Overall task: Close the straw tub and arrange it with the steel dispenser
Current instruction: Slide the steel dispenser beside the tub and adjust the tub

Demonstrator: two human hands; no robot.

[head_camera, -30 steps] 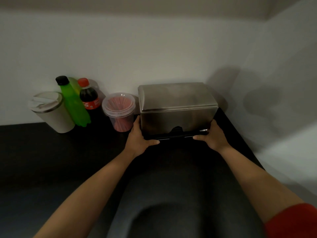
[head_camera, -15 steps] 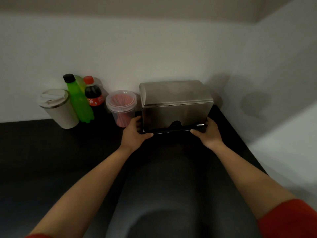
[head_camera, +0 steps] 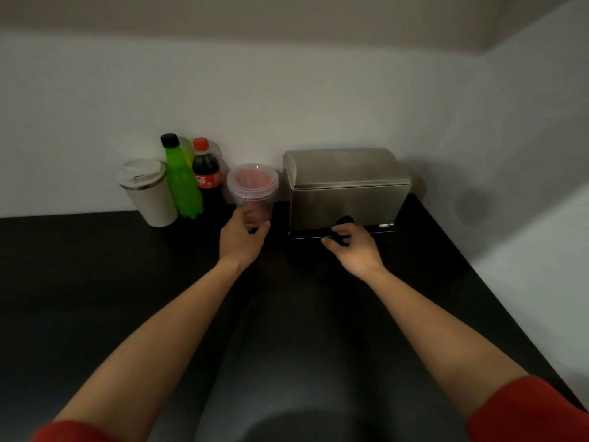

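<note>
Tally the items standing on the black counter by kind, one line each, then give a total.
Bottles: 2, the green bottle and the cola bottle
Cups: 1, the white lidded cup
Tubs: 1, the straw tub
Dispensers: 1, the steel dispenser
Total: 5

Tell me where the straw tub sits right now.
In the head view, the straw tub stands on the black counter left of centre, between the cola bottle and the steel dispenser, with the left hand closing around its base.
</note>
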